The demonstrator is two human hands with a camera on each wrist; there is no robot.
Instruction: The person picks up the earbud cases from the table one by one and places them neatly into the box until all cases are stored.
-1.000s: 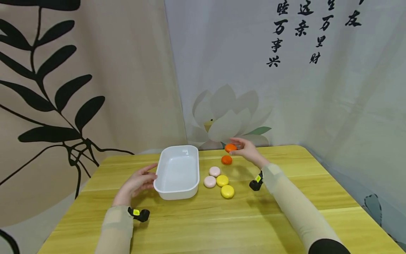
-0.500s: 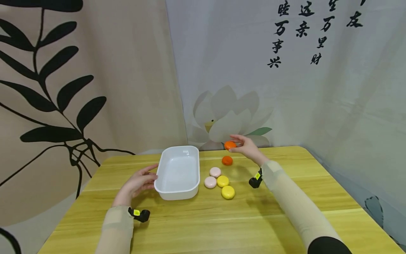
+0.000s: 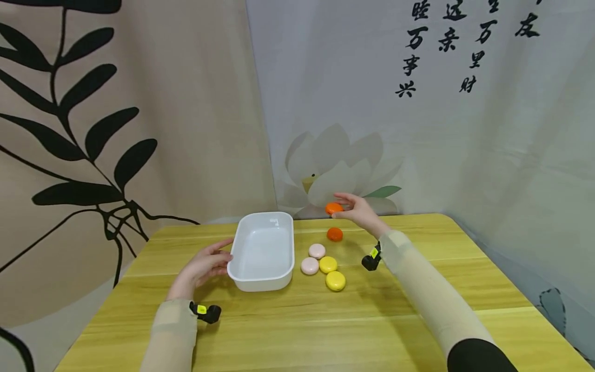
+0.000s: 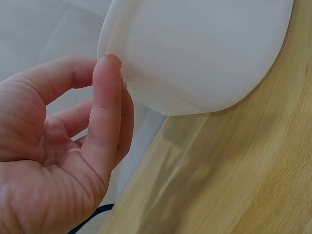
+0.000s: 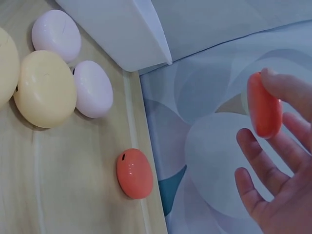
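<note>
My left hand (image 3: 203, 265) is at the near left side of a white rectangular dish (image 3: 263, 248). In the left wrist view its fingers pinch the dish's rim at a corner. My right hand (image 3: 360, 212) holds a glossy orange rounded disc (image 3: 333, 208) between thumb and fingers, above the table's far edge. The right wrist view shows this disc on edge, with the other fingers spread. A second orange disc (image 3: 334, 234) lies on the table below the right hand. Nearer lie two pale pink discs (image 3: 317, 251) and two yellow discs (image 3: 335, 281), right of the dish.
Everything lies on a wooden table (image 3: 288, 336) with a rounded far right corner. Behind it hangs a printed cloth (image 3: 334, 77) with a lotus, dark leaves and written characters. Small black cameras (image 3: 370, 260) are strapped to both wrists.
My right hand has lifted slightly and drifted a little left with the orange disc. My left hand and the dish stay in place. The head view has shifted slightly.
</note>
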